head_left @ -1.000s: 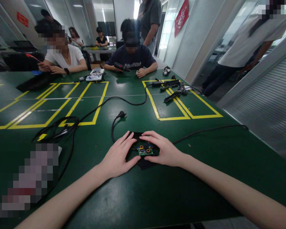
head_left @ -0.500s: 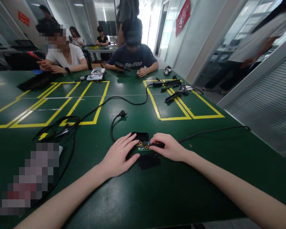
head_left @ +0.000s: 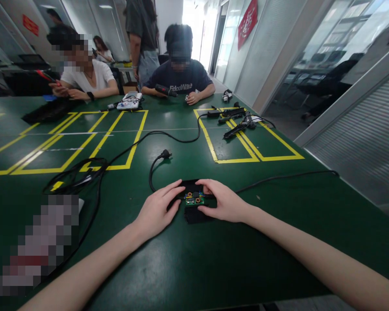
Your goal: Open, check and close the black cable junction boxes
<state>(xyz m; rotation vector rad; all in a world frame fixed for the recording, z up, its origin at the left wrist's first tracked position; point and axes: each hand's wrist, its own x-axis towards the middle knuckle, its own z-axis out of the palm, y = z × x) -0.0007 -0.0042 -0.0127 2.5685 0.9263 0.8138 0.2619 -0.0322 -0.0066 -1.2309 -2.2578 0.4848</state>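
Note:
An opened power adapter lies between my hands, its green circuit board (head_left: 195,200) bare, with copper-wound coils on it. One black casing half (head_left: 192,185) is behind the board and the other casing half (head_left: 194,215) in front of it. My left hand (head_left: 155,209) curls around the adapter's left end, fingers behind and thumb in front. My right hand (head_left: 225,201) grips the right end, fingertips at the rear casing and thumb by the front casing. Its palm partly hides the cable's entry on that side.
A black plug (head_left: 165,154) on a cord lies beyond my left hand. Coiled cable (head_left: 79,175) is on the left, near a blurred-out flat item (head_left: 42,242). Black devices (head_left: 235,123) lie within yellow tape at back right. Co-workers sit across the green table (head_left: 168,268).
My right hand has let go of the cable end at the board and spread around the adapter's right end. The front casing half has come up against the board. My left hand has shifted slightly left.

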